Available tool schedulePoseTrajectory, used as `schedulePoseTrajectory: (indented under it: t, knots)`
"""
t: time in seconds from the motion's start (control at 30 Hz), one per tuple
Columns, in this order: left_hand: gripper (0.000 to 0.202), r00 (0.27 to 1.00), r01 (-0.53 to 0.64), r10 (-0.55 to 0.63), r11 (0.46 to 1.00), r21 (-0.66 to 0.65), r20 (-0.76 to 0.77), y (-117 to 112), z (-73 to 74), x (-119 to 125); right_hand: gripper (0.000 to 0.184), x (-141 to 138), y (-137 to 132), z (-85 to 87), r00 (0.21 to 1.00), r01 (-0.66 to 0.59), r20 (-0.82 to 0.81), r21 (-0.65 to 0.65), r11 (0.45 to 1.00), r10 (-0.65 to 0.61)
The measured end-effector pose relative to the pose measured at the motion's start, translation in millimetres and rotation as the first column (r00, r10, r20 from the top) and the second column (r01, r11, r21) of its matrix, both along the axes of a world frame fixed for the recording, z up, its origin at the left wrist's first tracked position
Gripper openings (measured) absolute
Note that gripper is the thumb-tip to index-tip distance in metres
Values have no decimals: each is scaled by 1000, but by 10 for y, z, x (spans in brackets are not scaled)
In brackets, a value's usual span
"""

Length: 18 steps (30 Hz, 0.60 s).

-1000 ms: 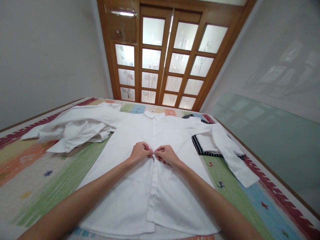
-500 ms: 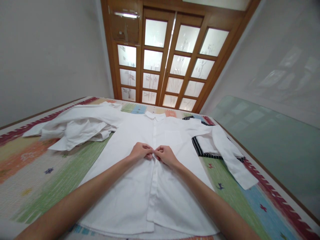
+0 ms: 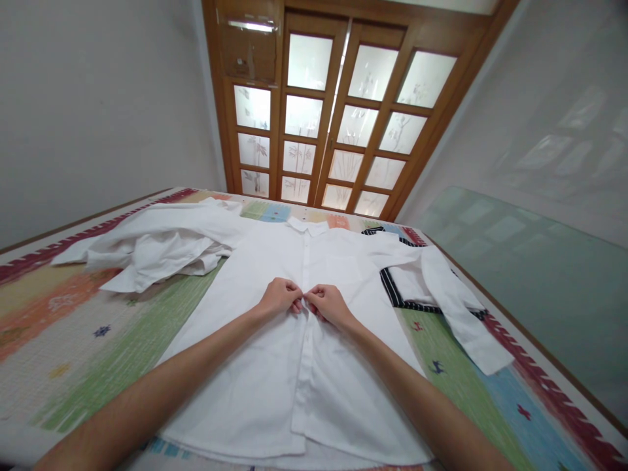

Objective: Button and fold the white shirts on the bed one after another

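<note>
A white button-front shirt [image 3: 235, 386] lies spread face up, its collar at the far end and its hem toward me. At the middle of its front placket, my left hand [image 3: 283, 296] and my right hand [image 3: 328, 303] meet with fingertips almost touching. Both hands are closed in a pinch on the placket edges, lifting the cloth slightly. The button between the fingertips is too small and covered to make out. Above the hands the placket lies closed up to the collar; below them it runs down loosely, with the edges overlapping near the hem.
A crumpled white garment [image 3: 161, 252] lies at the left by the shirt's sleeve. Under the right sleeve [image 3: 454, 304] sits a folded white cloth with black striped edging [image 3: 390, 288]. Everything rests on a colourful patterned cover [image 3: 103, 366]. A pale green glass panel [image 3: 530, 275] stands along the right.
The whole view has shifted slightly. Both hands stay at the same spot on the placket, fingertips still pinched together, with only small finger movement.
</note>
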<state>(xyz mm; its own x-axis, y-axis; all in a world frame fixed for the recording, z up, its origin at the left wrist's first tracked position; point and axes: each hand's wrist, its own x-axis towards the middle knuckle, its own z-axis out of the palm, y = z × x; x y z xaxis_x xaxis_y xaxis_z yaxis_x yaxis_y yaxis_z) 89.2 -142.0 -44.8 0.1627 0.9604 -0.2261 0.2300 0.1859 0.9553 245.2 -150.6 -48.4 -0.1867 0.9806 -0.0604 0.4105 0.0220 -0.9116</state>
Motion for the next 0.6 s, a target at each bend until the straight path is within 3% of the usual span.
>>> schedulePoseTrajectory:
  t: [0.17,0.4,0.6]
  knots:
    - [14,1000,4,-3,999,40,-29,11,-14,-2,11,-9,-2,31,998,-47,47,37,998,46]
    - [14,998,22,-21,999,23,-66,-14,44,24,12,-6,34,-26,990,-60,134,196,979,34]
    - [22,978,104,-98,994,25,-184,-20,50,6,12,0,32,-36,996,-37,90,124,992,26]
